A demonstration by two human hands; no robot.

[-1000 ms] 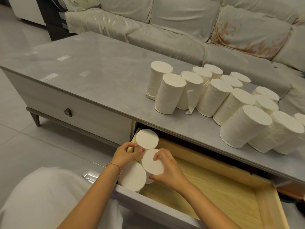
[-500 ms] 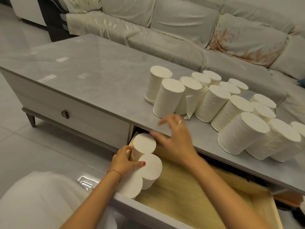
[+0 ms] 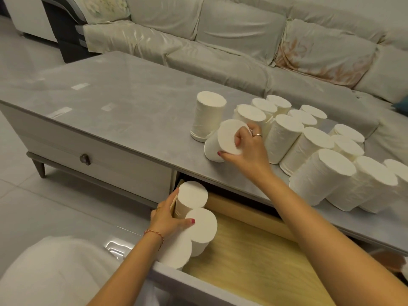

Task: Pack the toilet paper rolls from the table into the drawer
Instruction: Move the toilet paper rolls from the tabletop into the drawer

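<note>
Three toilet paper rolls (image 3: 199, 219) stand in the drawer's (image 3: 254, 257) left corner, steadied by the left hand (image 3: 165, 219). The right hand (image 3: 247, 149), fingers closed around it, tips a tilted roll (image 3: 223, 141) on the counter (image 3: 123, 102). Over a dozen remaining rolls (image 3: 320, 155) wait there, so packing looks barely begun.

No readable text, label, brand, number or sign shows on anything here.

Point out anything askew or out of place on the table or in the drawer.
One roll on the table leans over in the right hand while the other rolls there stand upright. The three rolls in the drawer stand tidy against the left hand. Nothing is spilled.
</note>
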